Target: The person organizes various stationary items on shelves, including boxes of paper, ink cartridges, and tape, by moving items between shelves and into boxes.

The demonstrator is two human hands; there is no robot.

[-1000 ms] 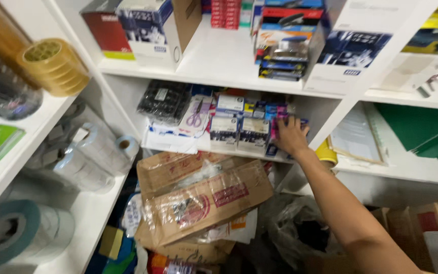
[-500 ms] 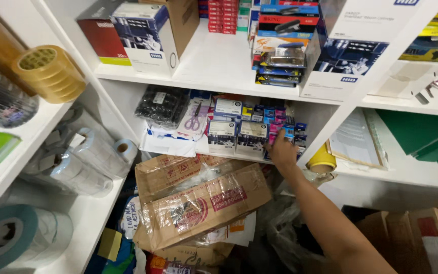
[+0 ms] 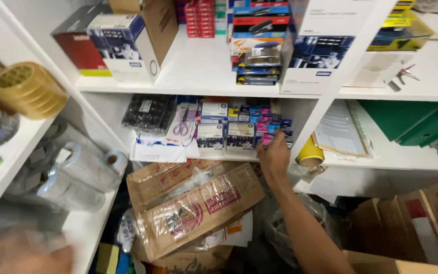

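Note:
My right hand (image 3: 275, 156) reaches up to the right end of the middle shelf (image 3: 219, 156). Its fingertips rest on a small pink box (image 3: 266, 138) among stacked small pink and blue boxes (image 3: 272, 123). The fingers are curled, and I cannot tell whether they grip the box. Two white-and-blue boxes (image 3: 226, 137) stand just left of the hand. My left hand (image 3: 26, 256) is a blur at the bottom left corner, below the tape rolls, and its fingers are not readable.
Packaged scissors (image 3: 181, 124) and a black packet (image 3: 148, 112) lie on the same shelf. Taped cardboard boxes (image 3: 198, 208) pile up below. Clear tape rolls (image 3: 77, 170) and brown tape rolls (image 3: 24, 90) fill the left shelves. A yellow roll (image 3: 310, 152), papers and green folders (image 3: 406, 119) sit right.
My right hand has drawn down and back from deep among the small boxes to the shelf's front edge. The view has shifted, and my blurred left hand has entered at bottom left.

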